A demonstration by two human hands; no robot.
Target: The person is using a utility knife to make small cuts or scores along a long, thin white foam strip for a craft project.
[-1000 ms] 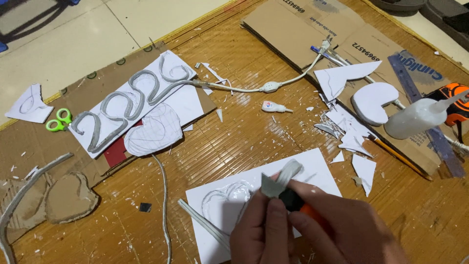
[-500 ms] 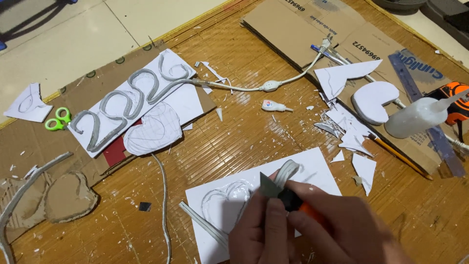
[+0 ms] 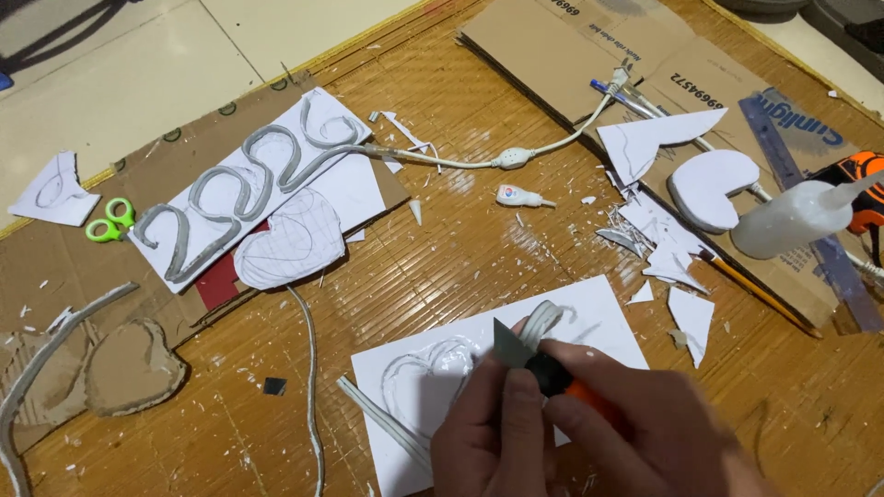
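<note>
My right hand grips a utility knife with a black and orange handle; its grey blade points up and left. My left hand sits beside it, fingers closed against a grey tube right at the blade. The tube curls in a small loop above my fingers. Both hands rest over a white sheet on which a heart outline of the same tube lies. How the tube runs under my hands is hidden.
A white board with grey tube numerals, a white heart and green scissors lie at the left, a cardboard heart below them. To the right are a glue bottle, a foam heart, white scraps, a ruler and a white cable.
The tube end has dropped lower and curled into a loop, and the knife blade has shifted slightly left against it. My hands stay in about the same place.
</note>
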